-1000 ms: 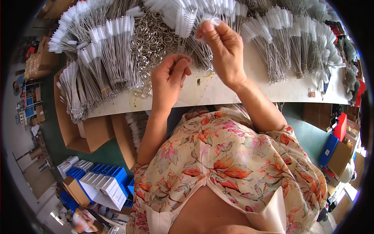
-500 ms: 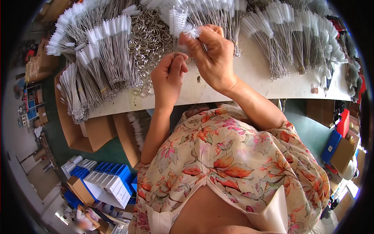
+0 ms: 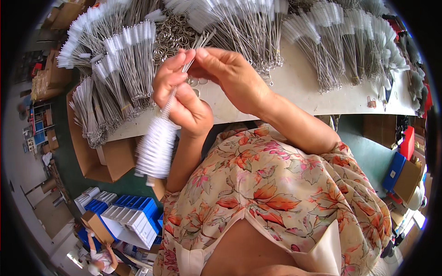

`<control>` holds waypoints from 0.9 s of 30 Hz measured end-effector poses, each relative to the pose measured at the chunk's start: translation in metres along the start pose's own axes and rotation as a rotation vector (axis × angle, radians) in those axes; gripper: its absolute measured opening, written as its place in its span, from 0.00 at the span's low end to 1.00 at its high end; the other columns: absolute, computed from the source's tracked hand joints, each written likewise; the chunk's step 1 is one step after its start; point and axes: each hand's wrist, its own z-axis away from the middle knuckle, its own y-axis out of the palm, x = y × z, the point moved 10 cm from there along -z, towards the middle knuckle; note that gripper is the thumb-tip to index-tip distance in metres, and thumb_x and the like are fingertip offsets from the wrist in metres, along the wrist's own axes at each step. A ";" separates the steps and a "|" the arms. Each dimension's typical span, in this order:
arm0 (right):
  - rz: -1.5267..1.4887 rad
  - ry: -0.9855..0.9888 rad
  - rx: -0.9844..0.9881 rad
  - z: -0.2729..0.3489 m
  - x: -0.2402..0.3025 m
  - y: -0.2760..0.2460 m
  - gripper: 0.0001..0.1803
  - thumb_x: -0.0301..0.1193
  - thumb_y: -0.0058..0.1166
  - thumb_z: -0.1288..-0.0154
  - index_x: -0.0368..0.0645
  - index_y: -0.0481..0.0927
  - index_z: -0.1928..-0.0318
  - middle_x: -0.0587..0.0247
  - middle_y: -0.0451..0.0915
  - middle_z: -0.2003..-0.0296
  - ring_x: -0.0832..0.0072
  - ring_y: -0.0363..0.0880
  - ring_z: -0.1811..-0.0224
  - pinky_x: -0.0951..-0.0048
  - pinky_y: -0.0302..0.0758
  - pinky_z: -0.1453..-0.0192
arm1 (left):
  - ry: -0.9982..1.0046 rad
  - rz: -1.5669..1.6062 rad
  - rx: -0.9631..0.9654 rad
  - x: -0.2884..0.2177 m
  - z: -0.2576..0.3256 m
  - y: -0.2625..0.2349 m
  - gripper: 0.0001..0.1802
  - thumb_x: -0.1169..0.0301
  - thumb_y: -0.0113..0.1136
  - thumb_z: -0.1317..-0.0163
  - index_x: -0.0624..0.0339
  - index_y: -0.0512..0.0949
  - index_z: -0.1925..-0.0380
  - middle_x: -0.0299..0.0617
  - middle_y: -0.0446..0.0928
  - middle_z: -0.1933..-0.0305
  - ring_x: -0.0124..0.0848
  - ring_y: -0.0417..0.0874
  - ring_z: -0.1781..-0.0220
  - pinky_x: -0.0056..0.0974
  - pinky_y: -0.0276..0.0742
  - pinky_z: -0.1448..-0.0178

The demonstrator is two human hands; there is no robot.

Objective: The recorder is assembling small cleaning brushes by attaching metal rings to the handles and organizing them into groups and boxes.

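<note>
While the left hand [image 3: 184,99] is curled snugly around white-bristled wire brushes [image 3: 158,146], heads near and left, the right hand [image 3: 232,76], half-curled, meets their far stems [image 3: 206,40], grip unclear; they look light, springy, best held by stiff wire.

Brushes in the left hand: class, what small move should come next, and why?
Probably use the right hand to gather the wire tips together while the left hand steadies the brushes: the tips look fanned out and uneven, and the right hand is close beside them.
</note>
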 end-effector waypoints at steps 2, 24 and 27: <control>-0.123 -0.017 -0.012 0.000 0.008 0.009 0.15 0.37 0.45 0.33 0.38 0.77 0.60 0.63 0.79 0.64 0.79 0.75 0.61 0.78 0.72 0.53 | 0.033 -0.104 0.029 -0.016 0.000 0.002 0.09 0.70 0.38 0.33 0.65 0.62 0.59 0.55 0.67 0.51 0.43 0.74 0.51 0.45 0.71 0.44; 0.596 0.094 0.349 0.024 0.035 0.033 0.08 0.31 0.49 0.36 0.39 0.76 0.67 0.72 0.74 0.78 0.87 0.68 0.79 0.83 0.66 0.74 | -0.372 0.126 0.703 0.012 -0.032 -0.005 0.12 0.70 0.65 0.50 0.60 0.77 0.66 0.39 0.77 0.59 0.33 0.77 0.55 0.36 0.72 0.47; 0.377 0.376 0.446 0.042 0.019 0.031 0.11 0.35 0.51 0.36 0.39 0.77 0.66 0.71 0.74 0.78 0.88 0.67 0.80 0.85 0.65 0.77 | -0.167 0.134 0.626 -0.011 -0.035 0.002 0.09 0.67 0.66 0.53 0.58 0.78 0.73 0.37 0.78 0.67 0.32 0.79 0.62 0.37 0.75 0.52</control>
